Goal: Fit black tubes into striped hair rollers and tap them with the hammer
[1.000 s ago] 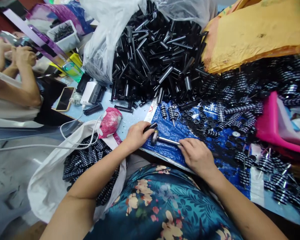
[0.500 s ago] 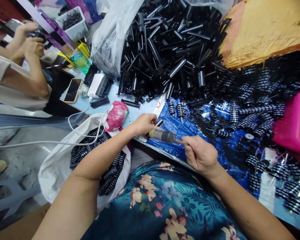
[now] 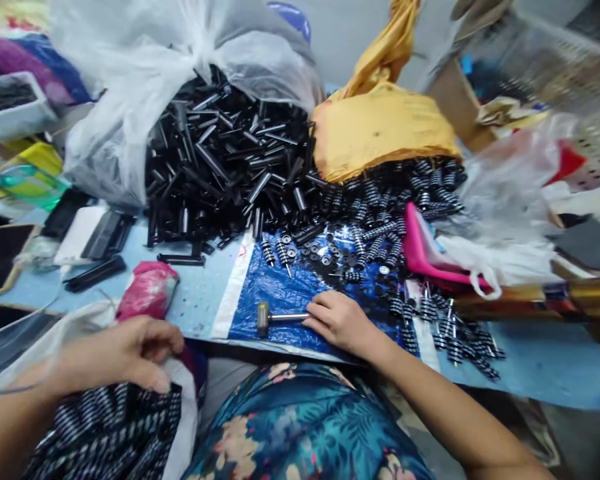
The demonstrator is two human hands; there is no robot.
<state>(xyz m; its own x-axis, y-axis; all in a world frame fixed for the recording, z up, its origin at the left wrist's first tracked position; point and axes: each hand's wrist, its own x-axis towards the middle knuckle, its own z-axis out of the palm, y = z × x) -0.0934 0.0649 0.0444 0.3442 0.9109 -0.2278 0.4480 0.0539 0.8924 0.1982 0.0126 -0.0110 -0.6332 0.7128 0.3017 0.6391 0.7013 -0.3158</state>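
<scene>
My right hand (image 3: 341, 323) grips the handle end of a small hammer (image 3: 263, 319). The hammer's yellow-and-grey head points left, low over or on the blue plastic sheet (image 3: 253, 293). My left hand (image 3: 135, 350), somewhat blurred, is over the white sack (image 3: 185, 400) with thumb and fingers apart and nothing visible in it. Inside the sack lie many black-and-white ribbed rollers (image 3: 115, 427). Beyond the hammer, more ribbed rollers (image 3: 283, 253) and small black discs (image 3: 325, 253) are scattered on the sheet.
A heap of black tubes (image 3: 220, 160) spills from a clear plastic bag (image 3: 110, 133) at the back. Right of it are a yellow sack (image 3: 380, 127) and a pink bin (image 3: 417, 247). A pink bundle (image 3: 149, 290), a phone (image 3: 3, 257) and a white device (image 3: 80, 233) are on the left.
My left hand has left the table edge and moved left over the sack; the dark tube near it is gone. The right hand has lowered the hammer to the sheet. The view has turned right.
</scene>
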